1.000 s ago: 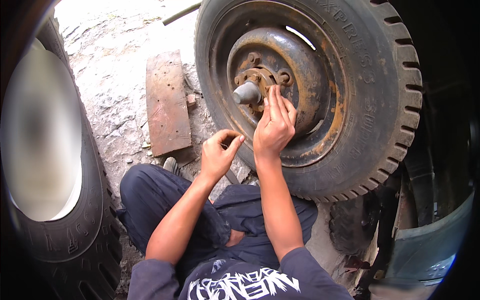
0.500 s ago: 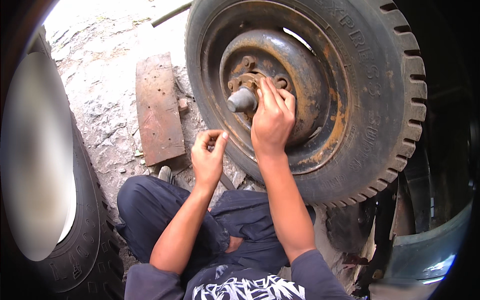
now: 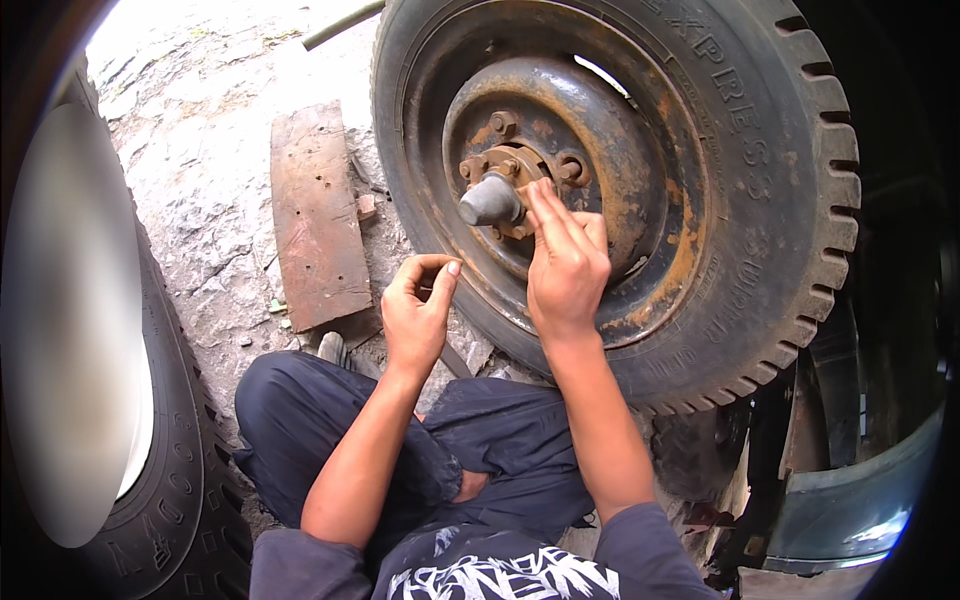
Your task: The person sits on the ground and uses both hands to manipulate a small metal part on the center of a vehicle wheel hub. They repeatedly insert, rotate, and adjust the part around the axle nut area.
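- Reaching to the middle of the wheel, the right hand (image 3: 570,265) had its fingers nearly straight and bunched together, the tips at the rusty hub (image 3: 508,165), just beside the grey cone-shaped end piece (image 3: 490,202); whether it gripped anything small could not be told.
- Nearer the body, the left hand (image 3: 418,305) was half curled, thumb and forefinger tips brought close together, the other fingers bent in; it hung apart from the hub, in front of the lower left edge of the tyre, and any tiny thing in its pinch could not be made out.
- Around the hub sat bolts, one above (image 3: 503,124) and another to the right (image 3: 572,168), all set within the dark, rust-streaked rim (image 3: 680,240).
- The rim was seated inside a thick black tyre (image 3: 775,230), in front of the person and toward the right.
- Left of the wheel, a curved rusty-brown plate (image 3: 320,220) with small holes lay on the rough ground (image 3: 205,210), a reddish chunk (image 3: 366,207) just beside it.
- Farther left stood a second tyre (image 3: 165,520), with a pale blurred patch over its centre.
- A blue-green panel (image 3: 850,500) showed at the lower right.
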A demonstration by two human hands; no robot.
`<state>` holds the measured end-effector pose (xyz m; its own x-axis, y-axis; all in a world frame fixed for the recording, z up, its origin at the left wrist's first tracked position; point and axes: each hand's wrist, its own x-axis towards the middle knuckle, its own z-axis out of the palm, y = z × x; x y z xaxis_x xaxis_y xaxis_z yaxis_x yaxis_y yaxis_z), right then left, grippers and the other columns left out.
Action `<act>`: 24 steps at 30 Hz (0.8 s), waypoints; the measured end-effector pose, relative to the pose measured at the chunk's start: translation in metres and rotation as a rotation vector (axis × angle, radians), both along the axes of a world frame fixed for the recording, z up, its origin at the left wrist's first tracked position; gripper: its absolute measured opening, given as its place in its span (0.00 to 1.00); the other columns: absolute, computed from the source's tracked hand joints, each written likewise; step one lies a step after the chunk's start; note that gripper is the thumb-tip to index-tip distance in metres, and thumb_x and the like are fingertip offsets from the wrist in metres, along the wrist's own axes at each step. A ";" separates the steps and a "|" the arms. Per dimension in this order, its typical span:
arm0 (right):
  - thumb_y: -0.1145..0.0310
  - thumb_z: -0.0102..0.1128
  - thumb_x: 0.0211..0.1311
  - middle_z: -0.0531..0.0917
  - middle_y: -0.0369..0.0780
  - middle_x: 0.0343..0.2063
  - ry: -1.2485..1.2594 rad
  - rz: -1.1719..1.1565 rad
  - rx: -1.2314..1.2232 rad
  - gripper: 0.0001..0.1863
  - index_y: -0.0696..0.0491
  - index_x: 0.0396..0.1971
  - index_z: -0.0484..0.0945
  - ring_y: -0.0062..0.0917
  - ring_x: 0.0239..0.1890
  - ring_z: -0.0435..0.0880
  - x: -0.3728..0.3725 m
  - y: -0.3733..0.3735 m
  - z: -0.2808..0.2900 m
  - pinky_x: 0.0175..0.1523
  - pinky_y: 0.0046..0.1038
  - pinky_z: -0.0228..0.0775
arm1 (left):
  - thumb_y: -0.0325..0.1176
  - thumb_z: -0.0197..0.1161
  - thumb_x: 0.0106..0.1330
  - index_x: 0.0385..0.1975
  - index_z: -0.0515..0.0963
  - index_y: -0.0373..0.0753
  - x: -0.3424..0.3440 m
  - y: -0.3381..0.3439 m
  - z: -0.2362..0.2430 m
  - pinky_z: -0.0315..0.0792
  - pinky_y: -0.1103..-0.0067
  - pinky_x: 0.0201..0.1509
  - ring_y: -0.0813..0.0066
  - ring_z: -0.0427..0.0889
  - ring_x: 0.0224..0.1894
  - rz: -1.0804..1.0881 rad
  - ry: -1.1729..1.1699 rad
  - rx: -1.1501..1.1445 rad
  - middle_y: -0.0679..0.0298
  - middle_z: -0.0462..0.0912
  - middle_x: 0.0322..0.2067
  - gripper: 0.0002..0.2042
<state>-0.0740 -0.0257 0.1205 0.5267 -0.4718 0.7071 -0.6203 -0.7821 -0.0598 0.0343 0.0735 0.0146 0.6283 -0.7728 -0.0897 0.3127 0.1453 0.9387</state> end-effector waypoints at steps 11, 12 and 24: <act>0.73 0.67 0.69 0.92 0.46 0.50 0.027 -0.043 -0.033 0.14 0.59 0.51 0.90 0.37 0.40 0.85 0.017 -0.006 0.013 0.50 0.34 0.81 | 0.33 0.69 0.78 0.44 0.88 0.34 0.006 0.000 -0.008 0.68 0.84 0.33 0.89 0.73 0.29 0.055 0.082 -0.030 0.74 0.80 0.27 0.08; 0.73 0.67 0.69 0.93 0.45 0.50 0.025 -0.023 -0.021 0.13 0.59 0.50 0.90 0.37 0.40 0.85 0.026 -0.011 0.015 0.51 0.34 0.81 | 0.33 0.68 0.78 0.44 0.88 0.34 0.008 0.002 -0.006 0.68 0.84 0.32 0.89 0.72 0.28 0.072 0.124 -0.032 0.74 0.80 0.27 0.08; 0.75 0.69 0.69 0.93 0.42 0.48 -0.007 -0.022 0.008 0.13 0.54 0.51 0.91 0.37 0.40 0.85 0.031 -0.012 0.015 0.52 0.34 0.81 | 0.32 0.67 0.79 0.46 0.87 0.35 0.009 -0.003 -0.015 0.68 0.85 0.33 0.87 0.72 0.28 0.099 0.270 -0.101 0.73 0.80 0.29 0.08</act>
<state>-0.0431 -0.0373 0.1351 0.5113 -0.4890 0.7067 -0.6371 -0.7676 -0.0701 0.0434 0.0701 -0.0004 0.6646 -0.7228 -0.1894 0.5289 0.2760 0.8025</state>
